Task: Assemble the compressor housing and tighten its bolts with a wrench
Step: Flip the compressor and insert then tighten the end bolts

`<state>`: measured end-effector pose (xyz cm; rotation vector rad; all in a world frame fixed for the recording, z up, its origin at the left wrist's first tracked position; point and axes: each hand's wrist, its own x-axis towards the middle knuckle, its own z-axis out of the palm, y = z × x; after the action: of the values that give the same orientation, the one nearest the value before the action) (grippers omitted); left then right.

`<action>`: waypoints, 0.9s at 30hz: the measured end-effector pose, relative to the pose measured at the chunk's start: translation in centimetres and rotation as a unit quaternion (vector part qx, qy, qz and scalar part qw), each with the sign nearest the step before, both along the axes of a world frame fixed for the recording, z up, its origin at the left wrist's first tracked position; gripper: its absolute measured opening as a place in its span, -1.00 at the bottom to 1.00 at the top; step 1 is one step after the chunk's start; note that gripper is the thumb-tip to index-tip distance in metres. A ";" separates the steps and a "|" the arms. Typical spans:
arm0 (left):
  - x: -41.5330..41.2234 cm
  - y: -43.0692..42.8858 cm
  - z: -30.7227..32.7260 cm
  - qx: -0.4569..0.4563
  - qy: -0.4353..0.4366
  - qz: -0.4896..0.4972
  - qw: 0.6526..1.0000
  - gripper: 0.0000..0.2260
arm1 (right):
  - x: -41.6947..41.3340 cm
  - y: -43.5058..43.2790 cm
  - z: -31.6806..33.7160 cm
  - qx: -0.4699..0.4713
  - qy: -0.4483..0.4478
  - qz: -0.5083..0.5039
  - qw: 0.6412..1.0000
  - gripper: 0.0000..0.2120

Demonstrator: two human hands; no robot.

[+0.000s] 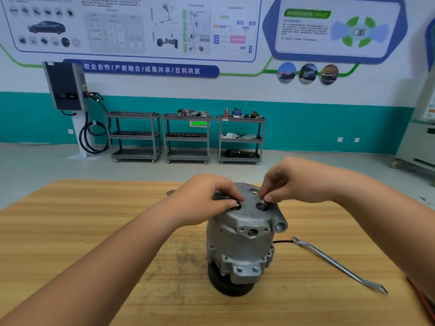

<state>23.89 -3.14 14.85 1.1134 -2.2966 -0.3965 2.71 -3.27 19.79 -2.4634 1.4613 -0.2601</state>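
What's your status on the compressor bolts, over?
Left hand pinches left bolt, right hand pinches right bolt, both on top of compressor housing. Housing upright on table. Wrench lies untouched to its right, nothing blocking.

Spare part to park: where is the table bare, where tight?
Bare: the table left of the compressor, and the strip between compressor and near edge. Tight: the right side, where the wrench lies slantwise, and the compressor's top, where the left hand pinches the left bolt, the right hand the right bolt.
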 end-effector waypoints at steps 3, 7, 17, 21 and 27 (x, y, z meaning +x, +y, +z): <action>0.2 0.3 -0.5 -0.009 0.011 0.005 1.000 -0.77 | 1.4 0.0 0.0 -0.035 0.101 -0.009 0.994 -0.89; 0.4 0.4 -1.3 -0.027 0.036 0.006 0.999 -0.67 | 1.9 0.0 1.5 -0.023 0.161 0.001 0.987 -0.78; 7.8 -5.7 -6.0 -0.042 0.020 0.243 0.969 -0.72 | 0.3 -4.1 -0.3 0.025 -0.112 -0.081 0.990 -0.89; 13.0 -7.8 -11.5 0.062 -0.123 0.336 0.932 -0.66 | 0.1 -5.2 -1.3 0.004 -0.139 -0.094 0.986 -0.85; 14.1 -9.0 -16.4 0.094 -0.136 0.335 0.928 -0.77 | 0.7 -6.4 -1.6 0.028 -0.145 -0.085 0.985 -0.83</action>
<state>37.99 -12.14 -1.50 2.0595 -1.9460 -0.1977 3.37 -9.64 18.23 -2.1499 1.5258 -0.5754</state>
